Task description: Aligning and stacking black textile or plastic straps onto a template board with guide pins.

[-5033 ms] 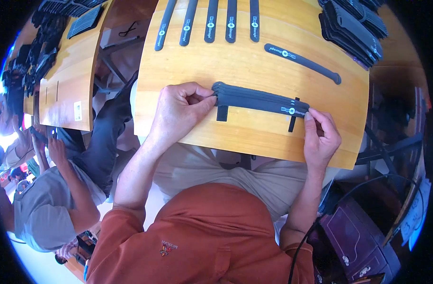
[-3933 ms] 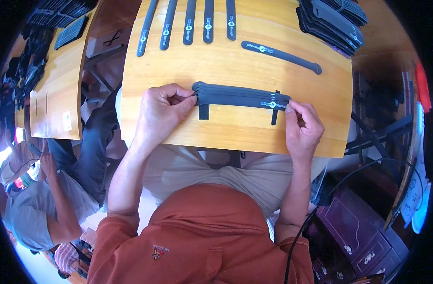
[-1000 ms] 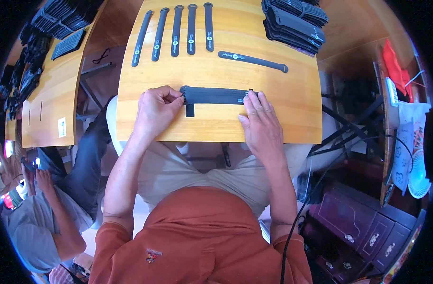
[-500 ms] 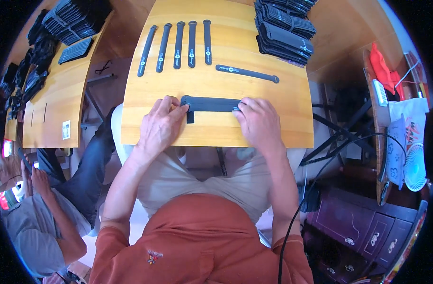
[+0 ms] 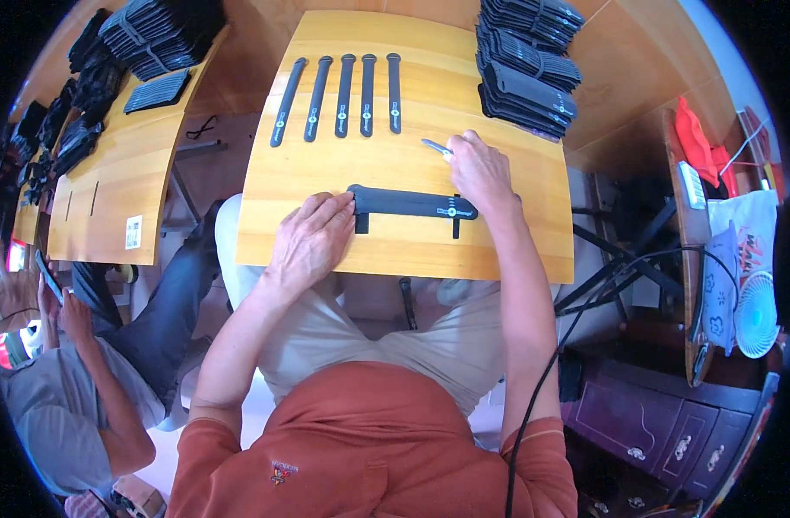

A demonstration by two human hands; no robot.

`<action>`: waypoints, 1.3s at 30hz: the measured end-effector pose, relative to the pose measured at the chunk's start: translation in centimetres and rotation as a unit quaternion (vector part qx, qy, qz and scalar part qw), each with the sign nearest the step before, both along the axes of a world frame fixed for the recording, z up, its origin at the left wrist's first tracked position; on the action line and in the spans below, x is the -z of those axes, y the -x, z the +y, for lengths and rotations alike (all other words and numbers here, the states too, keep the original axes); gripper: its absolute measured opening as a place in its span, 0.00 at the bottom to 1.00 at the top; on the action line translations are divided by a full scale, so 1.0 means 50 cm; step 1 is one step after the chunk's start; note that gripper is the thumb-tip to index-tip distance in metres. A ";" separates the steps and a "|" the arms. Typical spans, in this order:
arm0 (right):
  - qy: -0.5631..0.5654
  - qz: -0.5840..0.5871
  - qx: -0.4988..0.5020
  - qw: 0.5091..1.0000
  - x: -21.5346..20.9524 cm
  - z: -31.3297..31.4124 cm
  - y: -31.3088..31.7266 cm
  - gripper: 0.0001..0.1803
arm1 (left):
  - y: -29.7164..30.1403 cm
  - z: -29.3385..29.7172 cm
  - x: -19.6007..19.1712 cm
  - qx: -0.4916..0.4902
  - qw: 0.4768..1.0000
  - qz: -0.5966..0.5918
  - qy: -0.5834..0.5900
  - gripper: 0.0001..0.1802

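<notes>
A flat black fabric strip [image 5: 403, 202] with white print near its right end lies across the front of the table. Two short black tabs stick out below it. My left hand [image 5: 313, 233], fingers together, presses and holds the strip's left end. Farther back, my right hand [image 5: 481, 173] is closed on a narrow dark strap [image 5: 435, 147]. One tip of that strap shows left of my fingers; my hand covers most of the rest. Several matching straps [image 5: 342, 97] lie side by side at the back left of the table.
Folded black fabric pieces [image 5: 529, 73] are stacked at the back right of the wooden table [image 5: 282, 194]. More black bundles [image 5: 157, 39] sit on a second table at left, where a seated person [image 5: 88, 406] holds a phone. A black cable [image 5: 550, 367] passes my right arm.
My right hand has let go of the strip's right end and moved back onto the strap lying behind it. My left hand stays at the strip's left end. The view has shifted slightly.
</notes>
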State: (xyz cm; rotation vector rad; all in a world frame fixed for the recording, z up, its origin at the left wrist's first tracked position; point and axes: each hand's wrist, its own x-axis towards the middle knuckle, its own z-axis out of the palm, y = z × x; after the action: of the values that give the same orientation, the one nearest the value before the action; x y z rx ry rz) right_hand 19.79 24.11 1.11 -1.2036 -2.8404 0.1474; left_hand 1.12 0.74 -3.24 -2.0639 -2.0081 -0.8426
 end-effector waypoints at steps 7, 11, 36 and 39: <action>-0.099 0.066 0.041 0.992 -0.112 -0.086 -0.076 0.09 | 0.029 -0.020 -0.022 0.048 0.995 -0.033 0.075 0.30; 0.014 0.318 -0.009 0.948 -0.167 -0.191 -0.078 0.09 | -0.028 -0.036 -0.040 0.042 0.960 -0.272 0.058 0.40; 0.305 0.523 0.145 0.783 0.057 -0.214 -0.188 0.11 | -0.022 -0.028 -0.050 -0.041 0.753 -0.629 0.188 0.12; 0.286 0.524 0.160 0.786 0.062 -0.208 -0.186 0.11 | -0.022 -0.018 -0.044 -0.053 0.788 -0.587 0.178 0.10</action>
State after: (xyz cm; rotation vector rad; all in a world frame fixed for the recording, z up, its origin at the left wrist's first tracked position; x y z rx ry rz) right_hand 29.07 13.71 -2.01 -1.1032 -1.6032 1.2671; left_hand 2.24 -0.17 -1.02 -1.6004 -2.9609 -2.2724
